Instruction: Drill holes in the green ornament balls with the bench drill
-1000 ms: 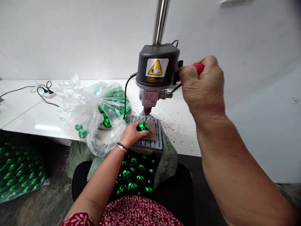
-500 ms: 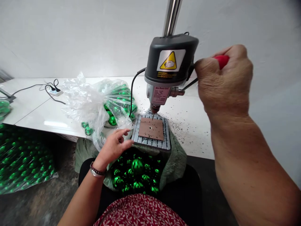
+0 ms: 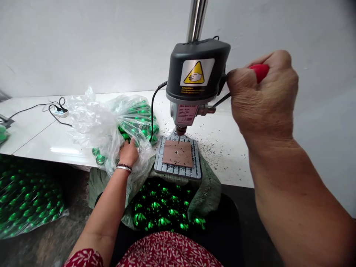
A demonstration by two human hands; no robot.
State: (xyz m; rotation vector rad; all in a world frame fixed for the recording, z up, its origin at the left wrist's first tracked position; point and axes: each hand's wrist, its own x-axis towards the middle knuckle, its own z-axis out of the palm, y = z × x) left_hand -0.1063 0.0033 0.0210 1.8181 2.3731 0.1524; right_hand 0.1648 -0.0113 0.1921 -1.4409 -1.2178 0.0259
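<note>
My right hand [image 3: 264, 96] is wrapped round the red-knobbed feed handle [image 3: 259, 73] of a small bench drill [image 3: 197, 70]. Under its drill bit [image 3: 179, 139], a brown square board [image 3: 182, 157] with a small hole lies on the slotted metal base [image 3: 197, 168]; the bit is above the board. My left hand [image 3: 128, 152] reaches into the mouth of a clear plastic bag [image 3: 97, 118] of shiny green balls [image 3: 143, 111]. Its fingertips are among the balls and partly hidden, so their grip does not show.
Several green balls [image 3: 164, 221] lie in a green woven sack [image 3: 208, 196] below the drill base. Another clear bag of balls [image 3: 27, 196] is at lower left. A power strip [image 3: 61, 112] sits on the white table [image 3: 36, 129], and dark shavings surround the base.
My left hand has moved from beside the drill base, up and left into the plastic bag. The ball seen above the sack's pile is gone from that spot. My right hand stays on the handle.
</note>
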